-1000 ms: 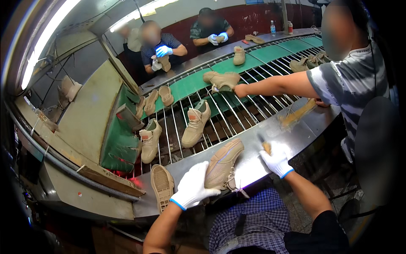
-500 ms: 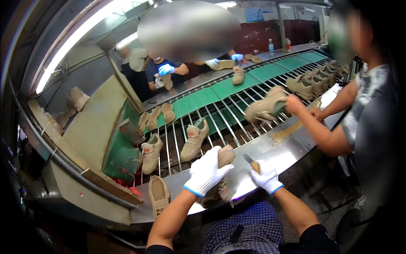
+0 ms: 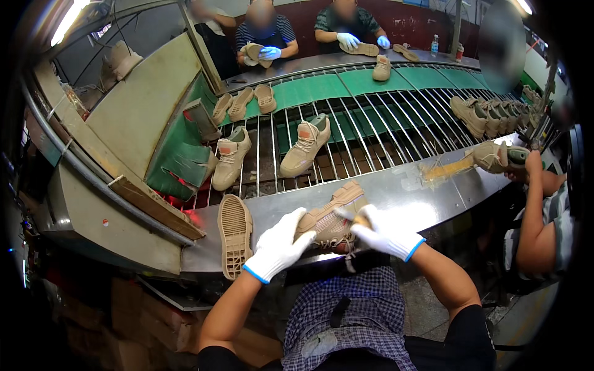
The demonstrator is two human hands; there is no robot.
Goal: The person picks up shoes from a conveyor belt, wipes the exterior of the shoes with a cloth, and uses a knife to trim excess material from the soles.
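My left hand point(image 3: 281, 245), in a white knit glove with a blue cuff, grips a beige lace-up shoe point(image 3: 325, 217) at one end. The shoe lies on its side at the front of the metal ledge, its sole edge facing away from me and its laces toward me. My right hand point(image 3: 387, 234), gloved the same, is closed on a short knife point(image 3: 344, 214) with a brown handle. Its grey blade lies against the side of the shoe near the sole; motion blurs it slightly. Left of my left hand, a loose tan outsole point(image 3: 235, 235) rests tread-up on the ledge.
Beyond the metal ledge point(image 3: 402, 201) runs a roller conveyor point(image 3: 365, 145) with two nearby shoes point(image 3: 305, 145) point(image 3: 232, 159). Several outsoles point(image 3: 241, 104) and a shoe row point(image 3: 492, 115) stand farther off. A co-worker's arm point(image 3: 535, 198) holds a shoe at right; others work across.
My right hand has moved left and brought the knife to the shoe. The shoe has turned onto its side. The co-worker's shoe has moved right, and my view has tilted down.
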